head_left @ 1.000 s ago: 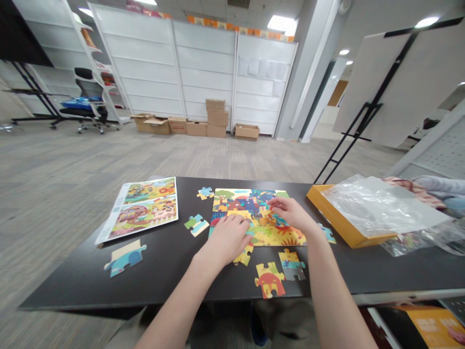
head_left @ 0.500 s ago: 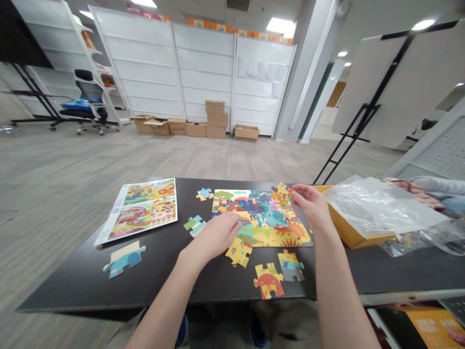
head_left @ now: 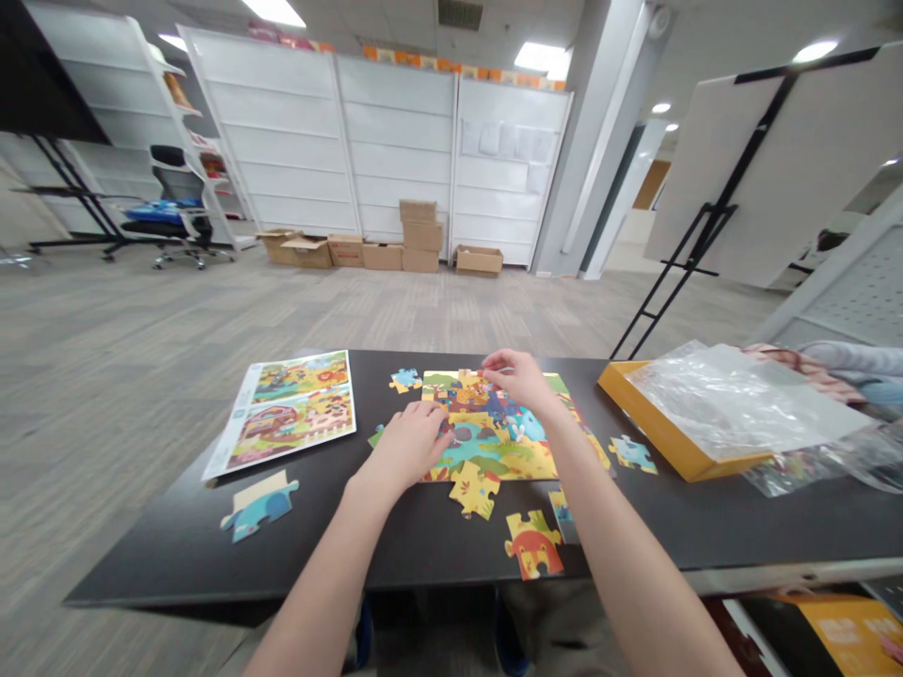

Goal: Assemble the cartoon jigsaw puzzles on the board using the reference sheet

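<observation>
A jigsaw puzzle with an animal scene (head_left: pixel 518 461) lies on the black table in front of me. My right hand (head_left: pixel 518 378) is over its far edge, thumb and fingers pinched on a yellow-orange puzzle piece (head_left: pixel 469 390) with a spotted animal on it. My left hand (head_left: pixel 413 440) rests at the puzzle's left side with its fingers stretched out, holding nothing I can see. Loose pieces lie around: a yellow piece (head_left: pixel 475 489) touching the near edge, a red lion-face piece (head_left: pixel 534 545), and a blue piece (head_left: pixel 404 380) near the far left corner.
A printed picture sheet (head_left: pixel 289 414) and a blue elephant piece (head_left: pixel 260 508) lie at left. On the right are a light-blue piece (head_left: pixel 633 453), partly hidden pieces under my arm, and a yellow box (head_left: pixel 659 428) with clear plastic (head_left: pixel 734 395) in it.
My right hand has moved left across the puzzle with the spotted piece, from the far right corner to the far left part. My left hand has shifted slightly left, its fingers more spread.
</observation>
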Action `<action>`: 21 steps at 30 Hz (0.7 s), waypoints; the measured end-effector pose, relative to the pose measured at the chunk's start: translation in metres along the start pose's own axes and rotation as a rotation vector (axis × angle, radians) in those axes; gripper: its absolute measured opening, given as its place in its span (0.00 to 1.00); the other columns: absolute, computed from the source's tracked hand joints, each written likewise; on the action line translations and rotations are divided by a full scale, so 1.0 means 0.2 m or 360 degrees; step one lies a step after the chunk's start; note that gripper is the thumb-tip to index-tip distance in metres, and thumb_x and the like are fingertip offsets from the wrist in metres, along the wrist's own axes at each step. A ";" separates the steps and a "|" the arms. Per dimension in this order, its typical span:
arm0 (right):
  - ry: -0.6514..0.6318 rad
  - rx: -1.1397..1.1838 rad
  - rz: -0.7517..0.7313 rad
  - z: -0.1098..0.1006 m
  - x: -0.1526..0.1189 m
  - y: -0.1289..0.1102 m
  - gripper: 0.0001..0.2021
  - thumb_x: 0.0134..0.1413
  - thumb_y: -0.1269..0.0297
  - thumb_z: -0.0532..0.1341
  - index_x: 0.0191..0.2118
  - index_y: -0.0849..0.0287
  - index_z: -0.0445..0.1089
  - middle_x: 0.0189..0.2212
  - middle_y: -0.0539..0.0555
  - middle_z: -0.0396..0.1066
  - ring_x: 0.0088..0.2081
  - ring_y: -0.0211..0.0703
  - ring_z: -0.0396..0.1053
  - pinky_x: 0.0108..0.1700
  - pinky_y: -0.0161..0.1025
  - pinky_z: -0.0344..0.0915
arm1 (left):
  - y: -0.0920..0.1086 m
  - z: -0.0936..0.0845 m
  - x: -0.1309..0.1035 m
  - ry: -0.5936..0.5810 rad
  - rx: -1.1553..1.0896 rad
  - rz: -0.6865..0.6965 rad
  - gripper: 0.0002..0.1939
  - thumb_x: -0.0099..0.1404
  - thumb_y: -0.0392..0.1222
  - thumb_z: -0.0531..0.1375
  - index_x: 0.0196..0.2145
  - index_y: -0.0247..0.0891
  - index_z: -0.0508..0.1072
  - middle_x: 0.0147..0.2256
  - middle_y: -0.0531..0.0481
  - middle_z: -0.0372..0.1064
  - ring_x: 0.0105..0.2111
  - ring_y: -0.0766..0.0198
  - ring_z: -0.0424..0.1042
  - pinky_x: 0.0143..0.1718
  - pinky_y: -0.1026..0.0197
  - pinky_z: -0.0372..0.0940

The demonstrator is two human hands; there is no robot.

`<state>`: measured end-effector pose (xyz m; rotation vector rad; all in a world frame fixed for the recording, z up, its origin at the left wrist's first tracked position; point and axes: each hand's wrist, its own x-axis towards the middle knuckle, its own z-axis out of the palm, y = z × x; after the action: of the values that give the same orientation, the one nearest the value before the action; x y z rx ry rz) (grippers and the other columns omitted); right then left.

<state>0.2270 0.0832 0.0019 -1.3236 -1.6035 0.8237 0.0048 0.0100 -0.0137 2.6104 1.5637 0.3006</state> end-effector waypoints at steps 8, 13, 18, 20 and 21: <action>-0.0112 -0.0236 0.0021 0.19 0.07 0.19 0.02 0.50 0.72 0.64 0.32 0.60 0.74 0.30 0.53 0.79 0.29 0.39 0.75 0.33 0.35 0.72 | 0.01 0.00 -0.02 -0.0030 -0.0026 0.0067 0.14 0.72 0.46 0.56 0.50 0.37 0.72 0.54 0.40 0.70 0.56 0.49 0.68 0.54 0.49 0.66; -0.0105 -0.0324 -0.0064 0.19 0.08 0.22 0.05 0.52 0.74 0.62 0.32 0.59 0.75 0.32 0.53 0.80 0.34 0.40 0.77 0.42 0.36 0.72 | 0.01 0.01 -0.03 -0.0028 -0.0031 0.0060 0.15 0.72 0.47 0.56 0.50 0.36 0.71 0.54 0.38 0.70 0.56 0.47 0.68 0.53 0.48 0.66; -0.0025 -0.0499 -0.0124 0.18 0.08 0.23 0.06 0.53 0.73 0.61 0.32 0.57 0.76 0.32 0.53 0.80 0.35 0.42 0.77 0.44 0.38 0.71 | 0.02 0.03 -0.02 0.0010 -0.0023 -0.0013 0.18 0.72 0.49 0.55 0.54 0.37 0.69 0.59 0.37 0.67 0.59 0.46 0.65 0.57 0.46 0.63; -0.0004 -0.0585 -0.0143 0.19 0.07 0.22 0.06 0.52 0.73 0.62 0.31 0.56 0.76 0.31 0.52 0.80 0.34 0.43 0.76 0.44 0.39 0.71 | 0.03 0.04 -0.02 0.0019 -0.0024 -0.0036 0.21 0.72 0.50 0.55 0.57 0.36 0.67 0.61 0.36 0.65 0.61 0.46 0.63 0.59 0.45 0.61; 0.0005 -0.0624 -0.0150 0.19 0.07 0.22 0.07 0.52 0.73 0.62 0.31 0.56 0.76 0.30 0.52 0.79 0.34 0.43 0.75 0.43 0.39 0.70 | 0.03 0.05 -0.01 0.0028 -0.0025 -0.0046 0.23 0.72 0.51 0.55 0.59 0.36 0.66 0.62 0.36 0.64 0.63 0.46 0.62 0.60 0.45 0.60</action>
<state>0.2086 0.1074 -0.0506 -1.5009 -1.8741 0.4619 0.0109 0.0051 -0.0232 2.5782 1.5966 0.3330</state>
